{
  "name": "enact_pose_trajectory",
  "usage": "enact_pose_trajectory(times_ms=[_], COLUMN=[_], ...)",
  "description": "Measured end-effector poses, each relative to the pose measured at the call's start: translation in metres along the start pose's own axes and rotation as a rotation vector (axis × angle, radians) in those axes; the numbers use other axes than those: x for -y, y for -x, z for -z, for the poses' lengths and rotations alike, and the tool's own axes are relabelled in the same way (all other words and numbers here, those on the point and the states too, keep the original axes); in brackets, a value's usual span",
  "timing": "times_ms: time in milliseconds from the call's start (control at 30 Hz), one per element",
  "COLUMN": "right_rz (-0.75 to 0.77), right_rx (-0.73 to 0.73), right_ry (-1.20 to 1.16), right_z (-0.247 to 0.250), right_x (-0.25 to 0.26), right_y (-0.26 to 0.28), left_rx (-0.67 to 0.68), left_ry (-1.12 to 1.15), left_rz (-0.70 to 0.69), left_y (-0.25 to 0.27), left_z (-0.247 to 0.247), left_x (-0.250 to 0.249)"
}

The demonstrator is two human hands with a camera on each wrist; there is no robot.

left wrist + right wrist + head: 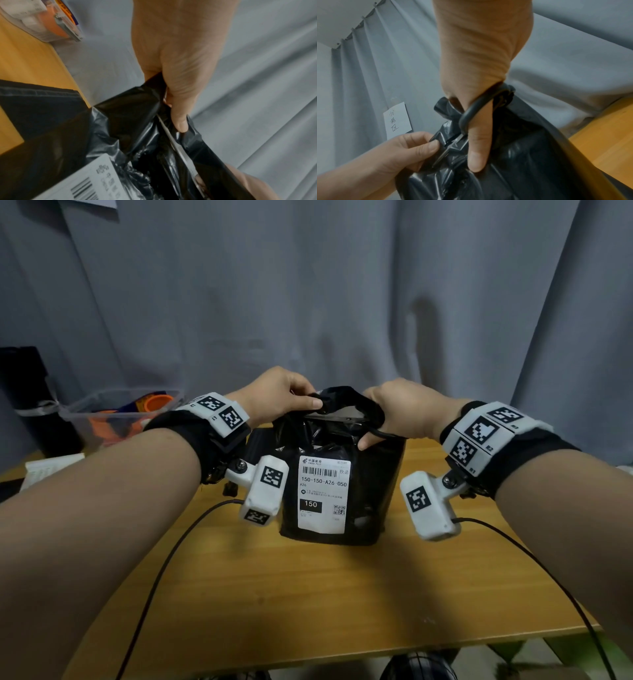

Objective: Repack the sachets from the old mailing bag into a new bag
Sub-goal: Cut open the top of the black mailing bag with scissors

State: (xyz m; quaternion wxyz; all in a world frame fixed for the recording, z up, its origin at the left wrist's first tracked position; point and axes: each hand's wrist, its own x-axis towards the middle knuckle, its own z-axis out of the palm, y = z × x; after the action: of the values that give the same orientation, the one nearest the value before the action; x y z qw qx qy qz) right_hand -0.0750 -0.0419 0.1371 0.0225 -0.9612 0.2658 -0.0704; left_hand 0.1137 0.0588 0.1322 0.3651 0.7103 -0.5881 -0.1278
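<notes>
A full black mailing bag [373, 474] with a white shipping label [323, 494] stands upright on the wooden table [308, 594]. My left hand [313, 402] pinches the top left corner of the bag [128, 121] between thumb and fingers. My right hand [376, 426] grips black-handled scissors [476, 109], thumb through one loop. The scissors' steel blades [337, 416] lie across the crumpled bag top, also seen in the left wrist view [173, 138]. A flat black bag [34, 108] lies on the table behind the full bag's left side. No sachets show.
A clear plastic box [113, 412] with orange items sits at the back left, beside a black cylinder [27, 398] and white paper [51, 467]. Grey curtain [342, 302] hangs behind, with a handwritten note [397, 121] on it. Black cables [164, 570] trail across the table.
</notes>
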Motion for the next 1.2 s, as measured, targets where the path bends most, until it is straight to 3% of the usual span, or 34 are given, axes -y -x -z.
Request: enact_pose_trajectory(times_ms=[200,400,600,900,1200], right_rz=[0.025,-0.013,-0.007,0.009,0.009], right_rx=[0.008,0.094,0.159,-0.011,-0.004], right_ry=[0.089,0.007,-0.074,0.009,0.017], right_z=[0.001,0.007,0.010,-0.007,-0.017], right_x=[0.002,0.000,0.001,0.015,0.005], right_y=[-0.003,-0.004,-0.003,-0.023,-0.033], left_rx=[0.133,0.039,0.059,0.074,0.161], left_ry=[-0.182,-0.233,-0.188,-0.218,-0.137], left_rz=[0.034,-0.045,-0.052,-0.078,-0.085], left_y=[0.004,0.004,0.001,-0.009,-0.007], left_z=[0.014,0.013,0.013,0.010,0.016], left_x=[0.005,0.006,0.004,0.004,0.012])
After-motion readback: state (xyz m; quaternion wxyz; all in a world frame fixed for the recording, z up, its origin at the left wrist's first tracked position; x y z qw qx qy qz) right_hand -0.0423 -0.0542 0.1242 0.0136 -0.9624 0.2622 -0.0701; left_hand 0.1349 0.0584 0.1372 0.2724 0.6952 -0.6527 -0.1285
